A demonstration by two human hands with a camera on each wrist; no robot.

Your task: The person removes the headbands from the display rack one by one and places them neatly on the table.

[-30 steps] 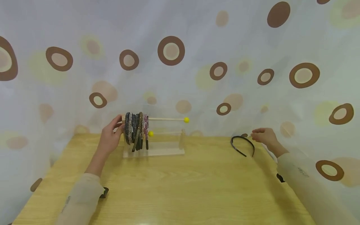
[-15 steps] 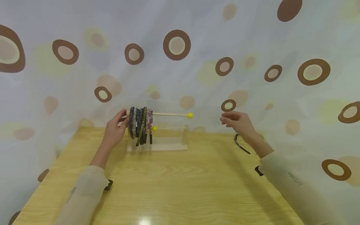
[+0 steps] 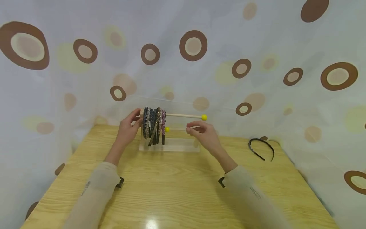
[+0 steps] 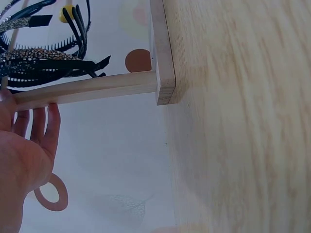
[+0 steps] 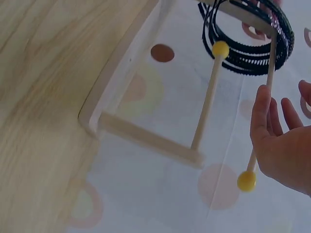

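Note:
A wooden rack stands toward the back of the table, with two horizontal rods tipped by yellow balls. Several glittery headbands hang bunched at the left end of the upper rod. My left hand grips the top of the rack's left upright, its fingers behind the wood. My right hand hovers by the rods' right part, fingers loosely bent and holding nothing. In the right wrist view its fingers overlap the upper rod; whether they touch it I cannot tell. A single black headband lies at the right.
The wood-grain table reaches back to a pale curtain with brown ring patterns. The upper rod's yellow ball and the lower rod's yellow ball stick out at opposite ends of the rack.
My right hand has moved left from beside the lone headband to the rack's rods. The left hand keeps its grip on the upright. The head view has shifted slightly.

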